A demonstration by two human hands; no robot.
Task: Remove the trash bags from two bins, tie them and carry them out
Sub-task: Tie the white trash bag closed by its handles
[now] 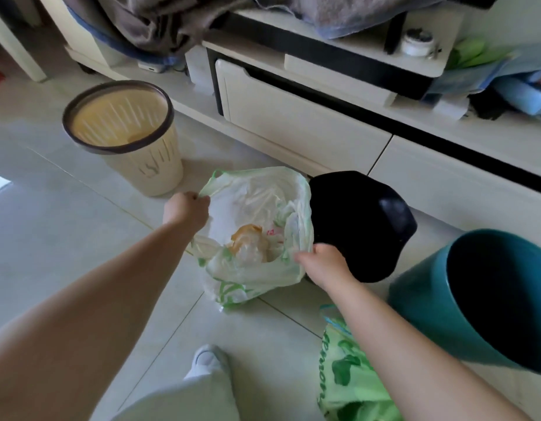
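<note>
Here, open bag between bins.

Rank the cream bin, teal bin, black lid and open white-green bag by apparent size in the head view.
1. teal bin, nearest and cut off, so unsure
2. cream bin and open bag, too alike to rank
3. black lid

Pale tiled floor, low white cabinet with drawers along the wall, grey cloth heaped on top, small white jar on its shelf, blue and green items piled at right, black rounded object on the floor beside the cabinet, white shoe, light trouser leg
</note>
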